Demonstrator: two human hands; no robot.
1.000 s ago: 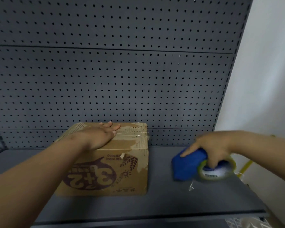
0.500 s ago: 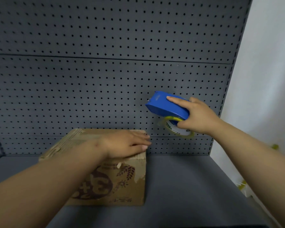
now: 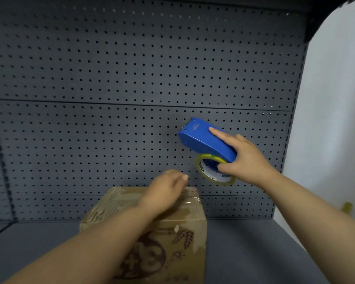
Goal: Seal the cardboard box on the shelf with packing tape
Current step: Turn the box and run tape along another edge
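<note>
A brown cardboard box [image 3: 172, 238] with dark printed artwork sits on the grey shelf [image 3: 244, 253], flaps closed, with old clear tape glinting at its far right top edge. My left hand [image 3: 164, 193] hovers over the box's far top edge, fingers bunched together, blurred; whether it touches the box or pinches anything I cannot tell. My right hand [image 3: 248, 158] grips a blue tape dispenser [image 3: 205, 140] with a roll of clear tape [image 3: 213, 171] under it. It is held in the air up and right of the box, its front end pointing up and left.
A grey pegboard back panel [image 3: 131, 78] rises behind the shelf. A white wall [image 3: 336, 119] stands to the right, with a small yellow object [image 3: 346, 207] low beside it. Bare shelf surface lies right of the box.
My right hand lifted the tape dispenser from the shelf into the air above and right of the box. My left hand slid from the box top toward its far right edge and rose slightly.
</note>
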